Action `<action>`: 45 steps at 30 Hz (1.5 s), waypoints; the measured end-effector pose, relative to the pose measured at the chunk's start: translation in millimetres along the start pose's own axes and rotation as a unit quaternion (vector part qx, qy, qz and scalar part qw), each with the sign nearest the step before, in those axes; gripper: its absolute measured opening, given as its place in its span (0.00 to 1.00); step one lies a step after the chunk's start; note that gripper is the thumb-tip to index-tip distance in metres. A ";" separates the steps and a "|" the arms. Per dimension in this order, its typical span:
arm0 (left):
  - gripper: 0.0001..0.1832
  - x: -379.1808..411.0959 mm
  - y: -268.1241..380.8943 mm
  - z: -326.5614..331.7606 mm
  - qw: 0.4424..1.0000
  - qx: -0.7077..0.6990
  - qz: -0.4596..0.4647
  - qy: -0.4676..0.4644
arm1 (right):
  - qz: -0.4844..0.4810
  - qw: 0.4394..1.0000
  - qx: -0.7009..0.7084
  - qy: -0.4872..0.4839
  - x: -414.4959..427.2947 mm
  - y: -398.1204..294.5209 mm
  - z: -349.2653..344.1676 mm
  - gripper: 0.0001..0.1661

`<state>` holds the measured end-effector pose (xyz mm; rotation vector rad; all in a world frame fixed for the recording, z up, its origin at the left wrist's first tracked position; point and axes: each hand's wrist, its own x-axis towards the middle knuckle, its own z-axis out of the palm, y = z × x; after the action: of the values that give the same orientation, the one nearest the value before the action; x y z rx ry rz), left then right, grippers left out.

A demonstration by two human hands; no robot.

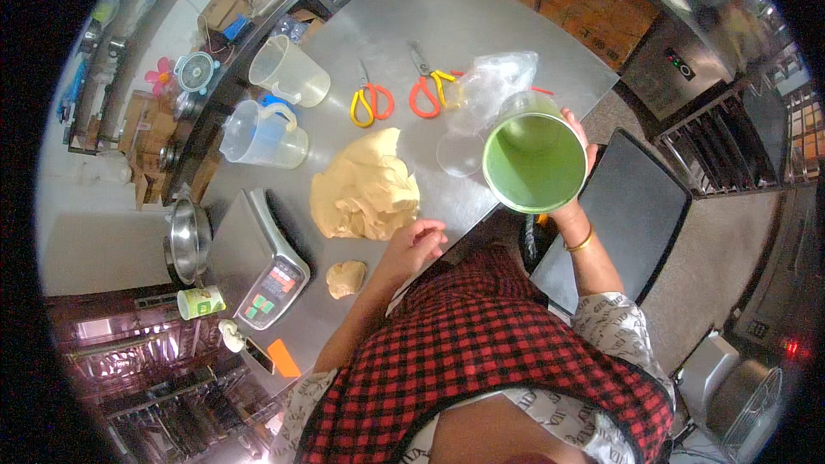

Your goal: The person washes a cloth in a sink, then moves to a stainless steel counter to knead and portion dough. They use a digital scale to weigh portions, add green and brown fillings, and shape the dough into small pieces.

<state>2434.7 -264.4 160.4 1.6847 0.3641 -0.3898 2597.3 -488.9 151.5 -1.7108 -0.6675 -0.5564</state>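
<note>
My right hand [577, 161] is closed around a clear plastic container of green contents [536, 164], tilted so its open mouth faces the camera. Below the big mass of yellow dough [367, 190], my left hand [422, 241] has its fingers curled and seems to hold nothing; whether they are fully closed is unclear. A small dough piece [346, 279] lies near my left forearm. Two pairs of scissors [372, 103] [425, 90] with red and yellow handles lie beyond the dough. Next to the container are a clear plastic bag [496, 80] and a round transparent lid [459, 153].
Two plastic measuring jugs [293, 74] [267, 135], a digital scale [271, 270], a green-and-white cup [201, 302], a phone [259, 356] and an orange scraper [283, 358] are at the left. A steel bowl [189, 241] stands beyond the scale. A dark tray [635, 212] is at the right.
</note>
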 end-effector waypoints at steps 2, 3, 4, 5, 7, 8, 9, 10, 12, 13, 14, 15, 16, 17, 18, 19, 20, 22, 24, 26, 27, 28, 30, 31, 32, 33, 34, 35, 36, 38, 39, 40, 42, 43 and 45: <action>0.14 0.6 -3.1 -0.4 1.000 0.001 0.011 -0.007 | -0.008 1.000 -0.019 0.013 2.6 -2.3 0.5 0.67; 0.14 0.5 -3.7 -0.2 1.000 0.002 0.018 -0.009 | -0.053 0.996 -0.064 0.023 -0.2 6.4 4.8 0.65; 0.14 -0.9 -2.7 0.9 1.000 -0.013 0.012 -0.010 | -0.095 0.989 -0.109 0.037 -5.0 13.8 8.2 0.63; 0.14 -3.7 -3.4 1.8 1.000 -0.028 0.002 -0.011 | -0.102 0.988 -0.111 0.040 -8.9 14.5 10.5 0.60; 0.13 -6.1 -6.6 3.2 0.999 -0.044 -0.002 -0.013 | -0.104 0.987 -0.115 0.041 -14.1 15.1 11.5 0.59; 0.13 -5.9 -10.3 3.4 0.999 -0.045 0.004 -0.013 | -0.085 0.990 -0.103 0.036 -17.1 13.1 9.8 0.61; 0.13 -5.7 -13.5 3.9 0.999 -0.046 0.009 -0.014 | -0.065 0.993 -0.092 0.032 -20.4 10.9 8.0 0.64; 0.13 -6.9 -16.9 3.7 0.999 -0.051 0.011 -0.008 | -0.034 0.997 -0.070 0.027 -25.4 8.3 3.3 0.68; 0.12 -10.8 -23.8 3.8 0.998 -0.059 0.013 -0.008 | -0.021 0.997 -0.073 0.033 -35.9 7.8 -5.9 0.72; 0.13 -12.2 -24.5 3.5 0.998 -0.056 0.010 -0.008 | -0.042 0.994 -0.095 0.041 -40.2 9.2 -8.5 0.70; 0.13 -13.4 -24.8 3.4 0.999 -0.053 0.006 -0.007 | -0.063 0.990 -0.117 0.047 -42.5 8.4 -12.9 0.69; 0.13 -14.5 -25.7 3.5 0.999 -0.051 0.003 -0.006 | -0.037 0.991 -0.120 0.050 -46.4 5.1 -20.5 0.69; 0.13 -14.3 -30.2 4.0 0.998 -0.055 0.012 -0.018 | -0.011 0.991 -0.124 0.053 -51.3 -0.7 -29.4 0.70; 0.13 -14.4 -26.4 5.3 0.999 -0.045 0.011 -0.022 | 0.014 0.990 -0.125 0.060 -54.1 -4.8 -35.5 0.71; 0.13 -15.2 -20.1 7.2 0.999 -0.035 0.010 -0.026 | 0.124 0.986 -0.102 0.049 -62.9 2.8 -41.9 0.67; 0.13 -15.1 -15.4 9.1 0.999 -0.025 0.010 -0.030 | 0.142 0.982 -0.097 0.077 -65.9 4.5 -51.3 0.65; 0.13 -13.8 -13.3 10.7 0.999 -0.024 0.012 -0.025 | 0.193 0.969 -0.095 0.119 -73.0 3.4 -56.5 0.64; 0.13 -13.9 -12.4 14.0 1.000 -0.023 0.011 -0.014 | 0.283 0.939 -0.062 0.188 -106.8 25.3 -62.8 0.62; 0.13 -14.0 -14.9 16.8 1.000 -0.022 -0.002 -0.014 | 0.332 0.920 -0.046 0.203 -145.2 44.3 -65.1 0.61; 0.13 -9.4 -17.0 18.5 1.000 -0.015 -0.007 -0.018 | 0.371 0.905 -0.065 0.196 -174.4 62.1 -66.5 0.60; 0.13 -7.9 -17.9 18.5 1.000 -0.005 -0.010 -0.023 | 0.382 0.904 -0.068 0.180 -184.9 70.9 -64.1 0.61; 0.13 -6.6 -18.6 18.3 0.999 0.006 -0.014 -0.028 | 0.393 0.902 -0.071 0.165 -194.3 80.7 -61.3 0.61; 0.13 -5.4 -20.2 17.4 1.000 -0.010 0.001 -0.020 | 0.423 0.889 -0.107 0.142 -212.0 103.3 -51.7 0.63; 0.14 -4.8 -20.1 18.5 1.000 -0.018 0.010 -0.017 | 0.441 0.877 -0.138 0.134 -218.1 113.3 -46.1 0.66; 0.14 -6.4 -18.8 19.6 1.000 -0.027 -0.004 -0.009 | 0.437 0.879 -0.150 0.118 -220.3 120.2 -40.2 0.65; 0.13 -8.5 -15.2 21.4 0.999 -0.036 -0.019 0.000 | 0.433 0.881 -0.160 0.103 -221.5 127.8 -35.3 0.65; 0.13 -9.4 -13.0 23.2 0.998 -0.044 -0.033 0.009 | 0.443 0.872 -0.178 0.110 -224.2 134.1 -34.0 0.65; 0.13 -10.5 -19.1 20.3 0.998 -0.044 -0.038 0.012 | 0.453 0.863 -0.192 0.114 -224.1 135.0 -28.1 0.65; 0.13 -9.9 -28.5 16.9 0.998 -0.043 -0.043 0.016 | 0.463 0.854 -0.206 0.118 -223.5 136.2 -22.8 0.65; 0.12 -11.1 -33.5 14.6 0.997 -0.047 -0.053 0.035 | 0.512 0.824 -0.221 0.100 -221.8 143.0 -20.1 0.63; 0.12 -12.2 -31.6 14.2 0.996 -0.036 -0.066 0.045 | 0.515 0.818 -0.239 0.093 -221.4 147.3 -18.4 0.63; 0.12 -14.0 -27.6 13.7 0.995 -0.025 -0.080 0.056 | 0.530 0.804 -0.252 0.094 -222.0 150.4 -16.0 0.63; 0.12 -15.4 -27.5 13.8 0.992 -0.037 -0.098 0.074 | 0.550 0.782 -0.276 0.093 -222.3 161.2 -10.6 0.64; 0.12 -14.8 -30.1 14.1 0.990 -0.058 -0.106 0.079 | 0.541 0.784 -0.289 0.093 -221.7 167.6 -10.5 0.65; 0.13 -16.6 -36.1 14.8 0.988 -0.083 -0.107 0.080 | 0.585 0.739 -0.325 0.075 -219.6 178.2 -9.9 0.66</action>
<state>2403.0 -274.1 134.1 1.5217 0.6819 -0.3724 2560.6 -561.9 -119.4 -2.2699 0.8737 0.0347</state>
